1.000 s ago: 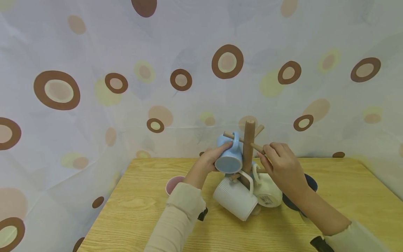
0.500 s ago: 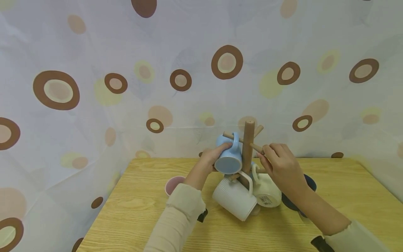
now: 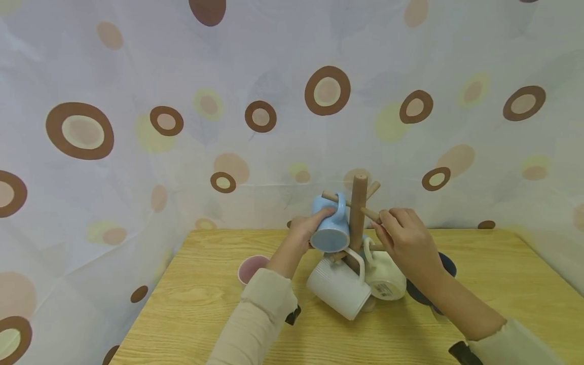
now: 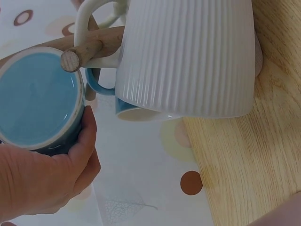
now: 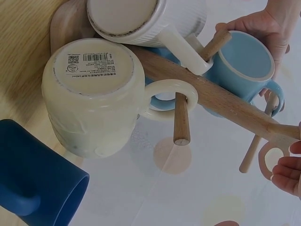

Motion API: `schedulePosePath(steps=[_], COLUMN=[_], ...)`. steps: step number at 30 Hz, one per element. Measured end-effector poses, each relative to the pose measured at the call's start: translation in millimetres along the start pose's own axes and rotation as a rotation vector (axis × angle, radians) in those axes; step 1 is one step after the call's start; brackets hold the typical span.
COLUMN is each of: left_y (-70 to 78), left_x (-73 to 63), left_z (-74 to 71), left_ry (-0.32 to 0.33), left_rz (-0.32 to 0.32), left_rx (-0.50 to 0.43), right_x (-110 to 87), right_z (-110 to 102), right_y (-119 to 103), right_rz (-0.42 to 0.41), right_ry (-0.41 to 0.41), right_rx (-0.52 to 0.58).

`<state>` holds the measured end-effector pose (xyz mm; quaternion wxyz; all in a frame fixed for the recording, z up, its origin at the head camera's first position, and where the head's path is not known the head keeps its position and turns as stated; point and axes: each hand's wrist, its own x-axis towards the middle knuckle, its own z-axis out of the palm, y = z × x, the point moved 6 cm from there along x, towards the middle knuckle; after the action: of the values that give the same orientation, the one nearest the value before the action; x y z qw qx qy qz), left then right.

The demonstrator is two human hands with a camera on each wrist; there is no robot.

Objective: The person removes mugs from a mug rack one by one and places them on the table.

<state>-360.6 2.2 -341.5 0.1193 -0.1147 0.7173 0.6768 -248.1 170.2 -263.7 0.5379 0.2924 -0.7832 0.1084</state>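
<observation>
My left hand [image 3: 304,230] grips a light blue mug [image 3: 330,237] by its body, thumb along the side. The mug's handle [image 5: 277,96] loops round an upper peg of a wooden mug tree [image 3: 358,203]. With thumb and fingers, my right hand [image 3: 408,243] pinches another upper peg [image 3: 371,215] on the right of the post. Lower down, a white ribbed mug [image 4: 188,56] and a cream mug [image 5: 94,94] hang tilted by their handles. Behind them hangs a second blue mug, mostly hidden, its handle [image 4: 99,87] showing in the left wrist view.
On the wooden table [image 3: 205,304], a pink cup [image 3: 252,267] stands left of the tree, partly behind my left forearm. A dark blue mug [image 5: 42,174] is at the right, partly covered by my right arm. A patterned curtain [image 3: 274,61] hangs behind the table.
</observation>
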Motion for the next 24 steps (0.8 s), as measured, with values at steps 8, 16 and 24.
schedulePosePath(steps=[8,16,24], left_y=[0.5,0.2,-0.1], left_x=[-2.1,0.3,-0.3], left_z=[-2.9,-7.6,-14.7], left_ry=[0.041,0.066,0.108], left_rz=[0.052,0.102,0.141], left_rx=[-0.04,-0.069,-0.106], right_x=[0.7,0.2,0.7], right_z=[-2,-2,-2], right_y=[-1,0,-2], right_rz=[-0.016,-0.004,-0.005], right_ry=[0.005,0.03,0.032], right_rx=[-0.029,-0.032,-0.05])
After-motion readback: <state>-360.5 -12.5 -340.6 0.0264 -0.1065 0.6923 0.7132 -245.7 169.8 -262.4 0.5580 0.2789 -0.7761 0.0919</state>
